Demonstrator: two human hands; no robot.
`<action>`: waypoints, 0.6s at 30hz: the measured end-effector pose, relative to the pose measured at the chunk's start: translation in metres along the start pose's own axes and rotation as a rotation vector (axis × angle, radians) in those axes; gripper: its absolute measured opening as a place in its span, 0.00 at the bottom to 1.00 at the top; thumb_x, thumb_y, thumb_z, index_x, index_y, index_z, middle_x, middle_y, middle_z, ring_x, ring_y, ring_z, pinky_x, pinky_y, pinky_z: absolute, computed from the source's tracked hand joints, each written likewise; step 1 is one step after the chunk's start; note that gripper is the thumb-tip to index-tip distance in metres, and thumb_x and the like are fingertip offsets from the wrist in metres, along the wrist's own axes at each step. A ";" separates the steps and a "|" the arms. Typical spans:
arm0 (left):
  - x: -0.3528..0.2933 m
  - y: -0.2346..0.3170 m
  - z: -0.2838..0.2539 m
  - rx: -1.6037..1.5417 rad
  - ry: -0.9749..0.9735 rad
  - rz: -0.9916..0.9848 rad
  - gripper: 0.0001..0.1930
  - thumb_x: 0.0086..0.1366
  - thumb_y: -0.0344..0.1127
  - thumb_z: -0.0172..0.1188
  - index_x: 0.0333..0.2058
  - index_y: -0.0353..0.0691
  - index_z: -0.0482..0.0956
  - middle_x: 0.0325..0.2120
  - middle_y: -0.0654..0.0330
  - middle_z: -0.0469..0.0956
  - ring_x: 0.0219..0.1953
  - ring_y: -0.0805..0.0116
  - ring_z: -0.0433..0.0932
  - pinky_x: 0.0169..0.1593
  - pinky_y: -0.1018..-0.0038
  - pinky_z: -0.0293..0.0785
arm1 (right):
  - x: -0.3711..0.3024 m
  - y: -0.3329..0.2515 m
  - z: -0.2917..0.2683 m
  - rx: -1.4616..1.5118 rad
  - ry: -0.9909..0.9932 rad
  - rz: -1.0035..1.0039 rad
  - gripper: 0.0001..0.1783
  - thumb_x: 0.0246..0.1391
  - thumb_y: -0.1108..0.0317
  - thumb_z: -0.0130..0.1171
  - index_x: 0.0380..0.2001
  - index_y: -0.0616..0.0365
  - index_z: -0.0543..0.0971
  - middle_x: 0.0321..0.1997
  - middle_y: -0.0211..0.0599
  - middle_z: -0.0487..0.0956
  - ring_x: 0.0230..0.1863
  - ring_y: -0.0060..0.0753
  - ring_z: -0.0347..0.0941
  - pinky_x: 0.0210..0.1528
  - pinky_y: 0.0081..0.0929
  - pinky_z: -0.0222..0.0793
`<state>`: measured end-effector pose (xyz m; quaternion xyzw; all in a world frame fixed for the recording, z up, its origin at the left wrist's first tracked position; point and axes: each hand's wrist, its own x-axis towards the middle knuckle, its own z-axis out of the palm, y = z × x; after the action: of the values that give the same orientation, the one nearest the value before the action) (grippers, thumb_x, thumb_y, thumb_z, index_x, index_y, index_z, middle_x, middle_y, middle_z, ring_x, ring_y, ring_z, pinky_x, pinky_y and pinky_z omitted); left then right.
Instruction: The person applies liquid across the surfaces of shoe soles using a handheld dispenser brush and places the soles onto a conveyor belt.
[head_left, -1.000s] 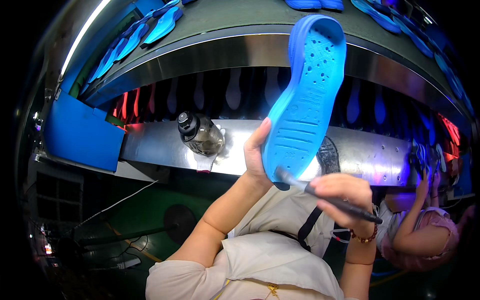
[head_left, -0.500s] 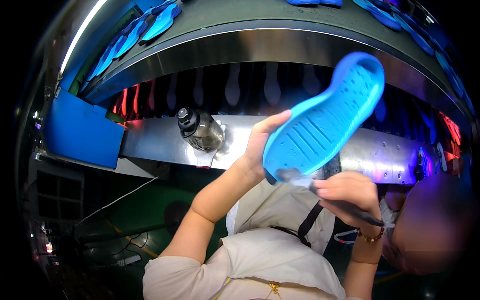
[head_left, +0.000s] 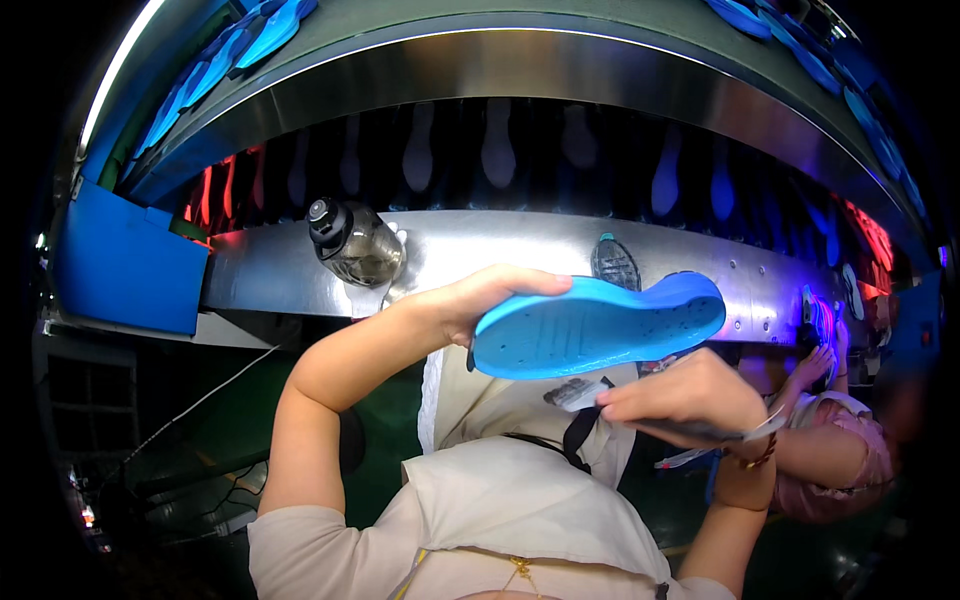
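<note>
A bright blue shoe sole (head_left: pixel 590 330) is in my left hand (head_left: pixel 495 295), gripped at its left end with the thumb along the upper rim. The sole lies nearly crosswise and tilted, its grooved, dotted inner face toward me. My right hand (head_left: pixel 690 400) is closed around a slim brush (head_left: pixel 575 395), whose handle runs back past the wrist. The brush's dark, flat tip is just below the sole's lower edge and looks apart from it.
On the metal ledge (head_left: pixel 500 235) stand a dark see-through bottle (head_left: pixel 362 250) and a dark oval object (head_left: pixel 615 262). Several blue soles (head_left: pixel 275 35) lie on the green belt (head_left: pixel 480 22) above. Another person's hands (head_left: pixel 818 368) work at the right. A blue box (head_left: pixel 130 265) is at left.
The sole has turned from a steep slant to nearly crosswise and come lower. The brush tip has left the sole's lower end and is below its edge. The view has shifted.
</note>
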<state>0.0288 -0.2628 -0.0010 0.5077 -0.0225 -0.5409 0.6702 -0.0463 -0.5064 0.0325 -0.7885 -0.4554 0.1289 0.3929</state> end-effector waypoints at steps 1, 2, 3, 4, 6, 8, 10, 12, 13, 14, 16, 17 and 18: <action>-0.002 0.000 -0.002 -0.077 -0.007 -0.031 0.31 0.56 0.50 0.53 0.52 0.32 0.64 0.47 0.45 0.68 0.45 0.60 0.71 0.46 0.69 0.68 | -0.002 0.006 -0.002 0.115 0.100 0.029 0.12 0.41 0.76 0.59 0.33 0.55 0.78 0.39 0.36 0.79 0.39 0.33 0.76 0.40 0.25 0.72; -0.005 0.000 -0.005 -0.155 -0.014 -0.060 0.30 0.57 0.48 0.52 0.52 0.31 0.64 0.47 0.47 0.68 0.46 0.62 0.70 0.48 0.70 0.67 | -0.001 0.007 -0.003 0.115 0.176 0.095 0.11 0.42 0.76 0.57 0.33 0.55 0.78 0.39 0.37 0.78 0.39 0.33 0.76 0.40 0.24 0.72; -0.001 0.001 -0.005 -0.121 -0.011 -0.064 0.31 0.57 0.49 0.52 0.53 0.33 0.63 0.47 0.47 0.68 0.45 0.62 0.70 0.47 0.70 0.68 | -0.005 0.014 0.000 0.114 0.136 0.127 0.11 0.42 0.77 0.56 0.33 0.55 0.78 0.39 0.36 0.78 0.39 0.34 0.76 0.40 0.23 0.72; 0.002 0.002 -0.003 -0.121 -0.028 -0.057 0.31 0.57 0.49 0.52 0.53 0.33 0.63 0.47 0.47 0.68 0.45 0.62 0.70 0.47 0.70 0.68 | -0.007 0.019 0.001 0.112 0.096 0.159 0.11 0.42 0.77 0.54 0.32 0.55 0.78 0.39 0.36 0.78 0.39 0.34 0.76 0.39 0.22 0.72; 0.002 0.002 -0.001 0.019 -0.045 -0.072 0.31 0.57 0.50 0.52 0.53 0.34 0.64 0.47 0.47 0.68 0.45 0.62 0.70 0.47 0.70 0.68 | -0.009 0.011 0.005 -0.090 -0.019 0.132 0.12 0.42 0.77 0.52 0.33 0.54 0.78 0.40 0.34 0.78 0.38 0.35 0.76 0.38 0.21 0.72; 0.002 -0.003 -0.006 0.044 -0.010 -0.070 0.31 0.57 0.50 0.52 0.54 0.35 0.63 0.47 0.47 0.68 0.46 0.62 0.70 0.47 0.70 0.68 | -0.011 0.009 -0.002 -0.171 -0.135 0.184 0.12 0.42 0.77 0.55 0.34 0.54 0.78 0.40 0.32 0.78 0.37 0.35 0.76 0.37 0.21 0.72; -0.002 -0.006 -0.013 -0.091 0.052 -0.057 0.31 0.57 0.50 0.52 0.53 0.34 0.63 0.46 0.47 0.68 0.45 0.62 0.71 0.46 0.70 0.68 | -0.007 0.015 -0.013 0.071 -0.024 0.122 0.14 0.39 0.77 0.61 0.34 0.56 0.79 0.39 0.39 0.78 0.39 0.36 0.77 0.41 0.25 0.72; -0.005 -0.003 -0.016 -0.091 0.042 -0.054 0.31 0.57 0.50 0.52 0.53 0.33 0.63 0.46 0.46 0.69 0.44 0.62 0.72 0.47 0.70 0.68 | -0.006 0.027 -0.020 0.106 0.157 0.139 0.13 0.41 0.78 0.61 0.34 0.59 0.78 0.38 0.43 0.78 0.40 0.37 0.76 0.42 0.26 0.72; -0.005 0.000 -0.016 -0.046 0.007 -0.020 0.32 0.57 0.51 0.52 0.53 0.33 0.63 0.46 0.46 0.68 0.44 0.62 0.72 0.46 0.70 0.69 | -0.010 0.037 -0.016 0.116 0.156 0.142 0.12 0.41 0.78 0.60 0.34 0.60 0.78 0.37 0.42 0.78 0.40 0.36 0.76 0.42 0.25 0.72; -0.005 0.003 -0.015 -0.001 -0.025 0.015 0.33 0.56 0.52 0.53 0.54 0.34 0.62 0.46 0.46 0.68 0.44 0.62 0.72 0.44 0.71 0.70 | -0.017 0.044 -0.011 0.126 0.156 0.144 0.11 0.41 0.78 0.60 0.33 0.61 0.77 0.37 0.41 0.79 0.40 0.35 0.76 0.42 0.24 0.72; -0.002 -0.006 -0.021 -0.050 -0.011 0.040 0.32 0.58 0.49 0.51 0.55 0.32 0.60 0.48 0.47 0.67 0.46 0.61 0.71 0.48 0.69 0.68 | -0.028 0.047 -0.002 0.126 0.174 0.237 0.12 0.42 0.73 0.61 0.34 0.62 0.78 0.32 0.42 0.79 0.32 0.33 0.77 0.36 0.22 0.72; 0.001 -0.011 -0.024 -0.112 -0.023 0.056 0.32 0.58 0.49 0.51 0.55 0.33 0.60 0.48 0.47 0.67 0.47 0.61 0.71 0.49 0.69 0.67 | -0.030 0.042 -0.001 0.118 0.126 0.311 0.12 0.42 0.73 0.62 0.33 0.62 0.78 0.29 0.42 0.79 0.27 0.30 0.77 0.32 0.20 0.71; 0.004 -0.014 -0.029 -0.169 -0.036 0.067 0.32 0.58 0.49 0.51 0.56 0.33 0.59 0.49 0.47 0.67 0.47 0.61 0.70 0.50 0.69 0.66 | -0.028 0.038 -0.002 0.112 0.085 0.384 0.11 0.42 0.72 0.62 0.33 0.62 0.78 0.26 0.41 0.79 0.23 0.27 0.76 0.29 0.18 0.71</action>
<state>0.0374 -0.2459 -0.0270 0.4386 -0.0059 -0.5271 0.7278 -0.0371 -0.5406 0.0014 -0.8424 -0.2718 0.1934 0.4231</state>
